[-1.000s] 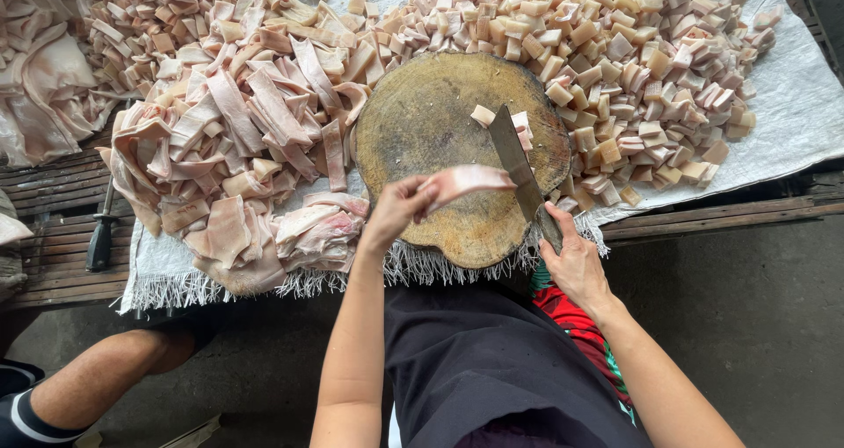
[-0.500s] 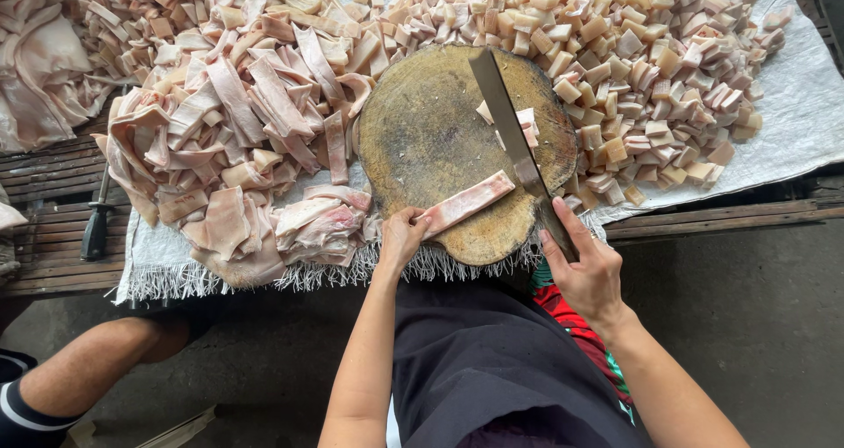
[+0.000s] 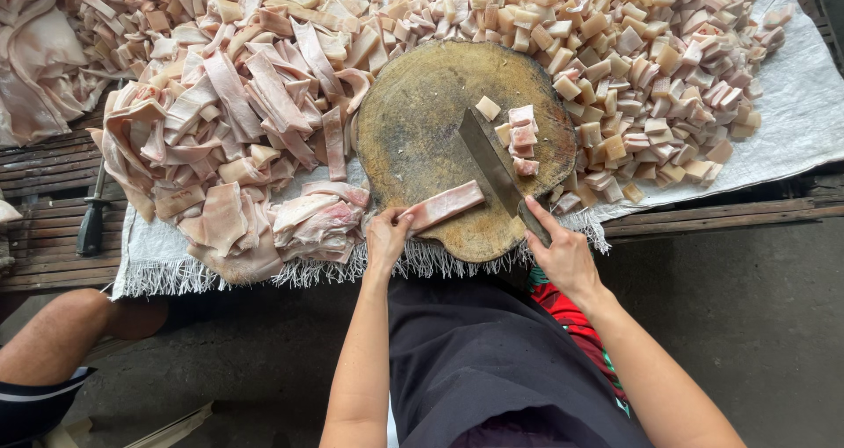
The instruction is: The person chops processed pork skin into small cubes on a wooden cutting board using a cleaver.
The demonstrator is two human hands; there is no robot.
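Pale pink strip of pork skin and fat (image 3: 444,206) lies across the near edge of the round, worn wooden chopping block (image 3: 422,123), its right end just under the blade. My left hand (image 3: 385,237) pins the strip's left end with curled fingers closed on it; my right hand (image 3: 563,254) is wrapped tight around the handle of the broad steel cleaver (image 3: 491,162), whose blade slants from near right toward the far middle of the block. A few cut pale cubes (image 3: 519,136) sit on the block just right of the blade.

To do this cut well, I judge I should keep the left fingertips tucked back from the edge, hold the strip flat so it does not roll on its fat, and bring the blade down square to the strip rather than at its present slant, so pieces come out even like the heap of cut cubes (image 3: 633,52) at the far right. Long uncut strips (image 3: 246,105) pile at the left on the white woven sheet (image 3: 791,105) covering the tabletop. Another person's bare knee (image 3: 61,342) shows at near left.
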